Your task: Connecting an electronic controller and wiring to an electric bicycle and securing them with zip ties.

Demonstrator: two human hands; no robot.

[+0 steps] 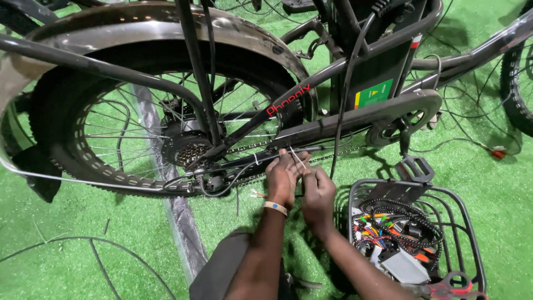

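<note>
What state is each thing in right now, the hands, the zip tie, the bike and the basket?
left hand: closed on the white zip tie at the chainstay
right hand: closed, pinching the same tie
white zip tie: tail sticking up, uncut
bicycle: upright on green turf
rear wheel: mounted, chain on the sprockets
wire basket: off the bike, on the turf, filled with wiring and a grey box

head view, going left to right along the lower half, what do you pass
Black spoked rear bicycle wheel → silver toothed gear cluster at its hub → left hand with a pale wristband → right hand → black wire basket holding coloured wiring
</note>
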